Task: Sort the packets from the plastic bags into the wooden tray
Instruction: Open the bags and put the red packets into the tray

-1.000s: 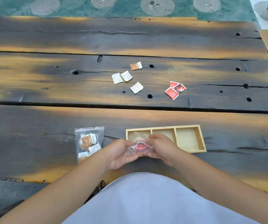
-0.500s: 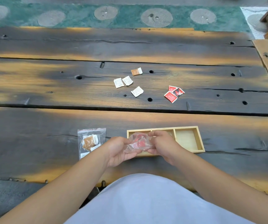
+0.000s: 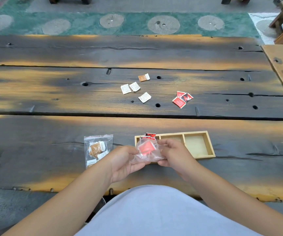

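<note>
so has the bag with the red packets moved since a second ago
Yes: the bag has been raised and tipped toward the wooden tray, its mouth now over the left compartment, red packets spilling in.

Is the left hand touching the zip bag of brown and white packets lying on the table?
Cannot tell. In the head view the left hand overlaps the right edge of the clear zip bag of brown and white packets, so contact or a gap is hidden.

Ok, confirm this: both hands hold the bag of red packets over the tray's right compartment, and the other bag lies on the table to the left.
Not quite. In the head view the left hand and right hand hold the bag of red packets over the left compartment of the tray, not the right one. The other bag does lie on the table to the left.
</note>
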